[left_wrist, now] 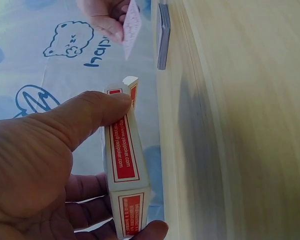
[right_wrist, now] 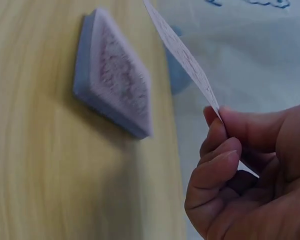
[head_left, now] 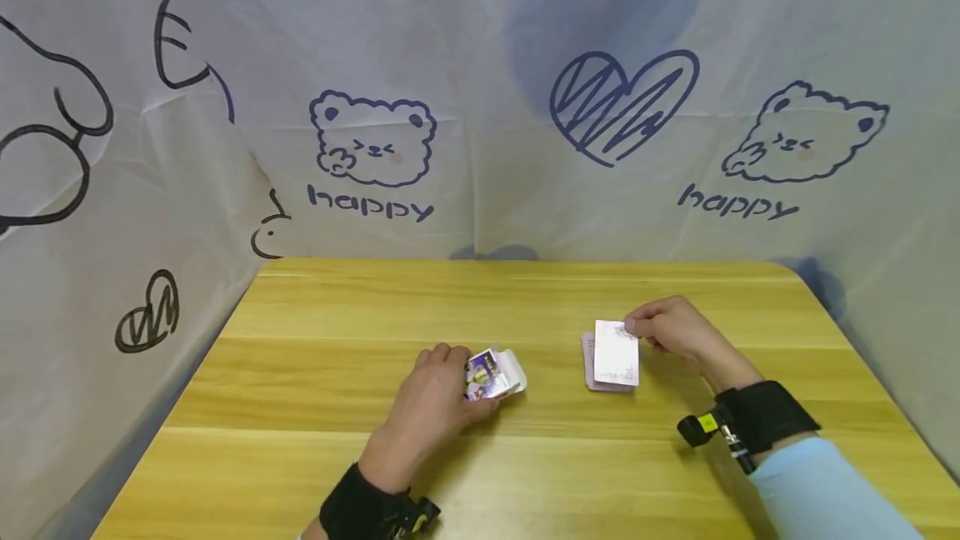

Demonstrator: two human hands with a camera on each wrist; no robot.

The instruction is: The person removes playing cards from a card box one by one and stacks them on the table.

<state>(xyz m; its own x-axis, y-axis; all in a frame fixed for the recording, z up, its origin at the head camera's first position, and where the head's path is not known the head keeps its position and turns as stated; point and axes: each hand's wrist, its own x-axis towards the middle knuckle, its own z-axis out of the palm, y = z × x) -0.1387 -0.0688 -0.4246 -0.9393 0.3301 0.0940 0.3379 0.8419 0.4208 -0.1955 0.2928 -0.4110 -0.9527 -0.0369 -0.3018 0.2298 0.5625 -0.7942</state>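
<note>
My left hand (head_left: pixel 431 398) grips a playing card box (head_left: pixel 487 375), its thumb along one narrow side and the fingers around the other. The box (left_wrist: pixel 127 150) is white with red printed panels on its sides, and its end flap stands raised. Between thumb and fingers, my right hand (head_left: pixel 675 327) pinches one playing card (head_left: pixel 617 354) by a corner. That card (right_wrist: pixel 185 57) is tilted in the air above a deck of cards (right_wrist: pixel 117 75). The deck lies stacked on the table with a patterned pink back facing up, partly hidden by the card in the head view.
A wood-grain table (head_left: pixel 315 315) spreads under both hands. White cloth (head_left: pixel 480 23) with drawn hearts and bear faces hangs behind it and along the sides. Each wrist wears a black strap (head_left: pixel 768 415) carrying a small camera.
</note>
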